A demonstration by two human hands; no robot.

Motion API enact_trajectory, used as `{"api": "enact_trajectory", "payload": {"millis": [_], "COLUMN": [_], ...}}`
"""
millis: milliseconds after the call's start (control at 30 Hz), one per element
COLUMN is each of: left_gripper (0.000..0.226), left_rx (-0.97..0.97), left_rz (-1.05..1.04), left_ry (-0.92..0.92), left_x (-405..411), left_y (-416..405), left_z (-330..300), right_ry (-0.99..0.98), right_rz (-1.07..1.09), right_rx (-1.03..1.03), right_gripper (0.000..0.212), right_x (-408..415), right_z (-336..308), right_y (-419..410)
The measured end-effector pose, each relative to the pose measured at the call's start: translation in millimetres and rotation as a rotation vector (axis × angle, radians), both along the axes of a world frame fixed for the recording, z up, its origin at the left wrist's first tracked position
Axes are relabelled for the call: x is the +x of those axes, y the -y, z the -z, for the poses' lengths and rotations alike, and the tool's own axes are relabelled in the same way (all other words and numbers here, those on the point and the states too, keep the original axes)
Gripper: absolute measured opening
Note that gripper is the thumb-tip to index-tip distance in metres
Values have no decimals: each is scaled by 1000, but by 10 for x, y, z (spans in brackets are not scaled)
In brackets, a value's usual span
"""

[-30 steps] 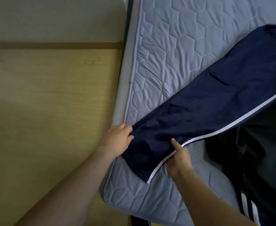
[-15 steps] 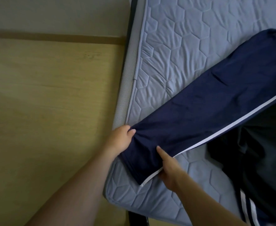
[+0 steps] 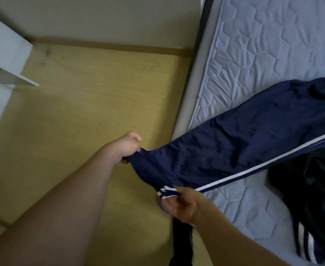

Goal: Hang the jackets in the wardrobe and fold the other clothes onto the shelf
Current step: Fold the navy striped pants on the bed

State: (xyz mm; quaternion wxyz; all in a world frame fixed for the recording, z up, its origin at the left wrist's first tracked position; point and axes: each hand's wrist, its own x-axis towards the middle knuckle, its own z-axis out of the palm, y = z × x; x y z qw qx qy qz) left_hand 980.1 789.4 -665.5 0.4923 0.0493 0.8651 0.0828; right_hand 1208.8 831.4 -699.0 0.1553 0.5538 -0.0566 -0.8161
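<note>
Navy trousers point(image 3: 234, 148) hem stretched between left grip point(image 3: 128, 148), right grip point(image 3: 179, 203), both pinching

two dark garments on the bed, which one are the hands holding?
The navy trousers with one white side stripe; both hands grip their end. The darker garment lies untouched.

Navy garment with white side stripe point(image 3: 234, 146): thin woven cloth, smooth, a faint sheen, finely creased where it is pulled taut.
White stripe point(image 3: 253, 167): flat matt tape running along the cloth's edge.
Pale blue quilted mattress point(image 3: 273, 54): soft matt fabric stitched in hexagons, puckered along the seams.
Mattress side band point(image 3: 188, 96): grey, plainer cloth, matt.
Light yellow-brown floor point(image 3: 81, 112): wood-look boards, smooth, low sheen, faint grain.
Dark garment with white stripes point(image 3: 311, 208): dark cloth, crumpled, dull.
White furniture panel point(image 3: 4, 54): smooth, matt, hard-edged board.
</note>
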Motion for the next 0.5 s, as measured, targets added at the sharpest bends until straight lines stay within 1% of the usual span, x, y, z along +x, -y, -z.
{"api": "enact_trajectory", "payload": {"millis": [33, 67, 100, 167, 200, 267, 300, 333, 367, 400, 433, 467, 500], "left_gripper": [22, 25, 26, 28, 31, 37, 37, 33, 25, 14, 4, 10, 23], "left_rx": [53, 100, 150, 261, 311, 376, 393, 401, 414, 426, 433, 417, 389], "left_rz": [-58, -98, -132, -220, -228, -122, -29, 64, 159, 256, 350, 439, 522], "left_ry": [40, 85, 127, 243, 308, 379, 368, 341, 288, 196, 97, -2, -101], "left_x": [85, 192, 331, 642, 802, 1107, 1245, 1370, 1487, 1583, 1679, 1769, 1859], "left_y": [-239, -504, -786, -1378, -1670, -2231, -2490, -2737, -2965, -3177, -3369, -3548, -3705], "left_z": [-44, -86, -133, -224, -260, -271, -247, -215, -159, -79, 9, 110, 213], "right_ry": [26, 54, 88, 128, 125, 94, 70, 38, 21, 22, 50, 103, 150], "right_rz": [66, 119, 150, 135, 109, 53, 14, -40, -126, -199, -240, -263, -251], "right_rx": [27, 59, 97, 190, 230, 296, 331, 363, 406, 447, 487, 539, 595], "right_gripper": [51, 51, 45, 31, 29, 34, 38, 38, 30, 14, 8, 19, 25], "right_x": [88, 185, 296, 545, 683, 986, 1136, 1269, 1398, 1510, 1607, 1704, 1787], "right_z": [-10, -35, -71, -140, -164, -204, -186, -171, -153, -123, -102, -33, 45], "right_y": [-194, -409, -636, -1090, -1306, -1725, -1925, -2114, -2289, -2443, -2595, -2754, -2906]}}
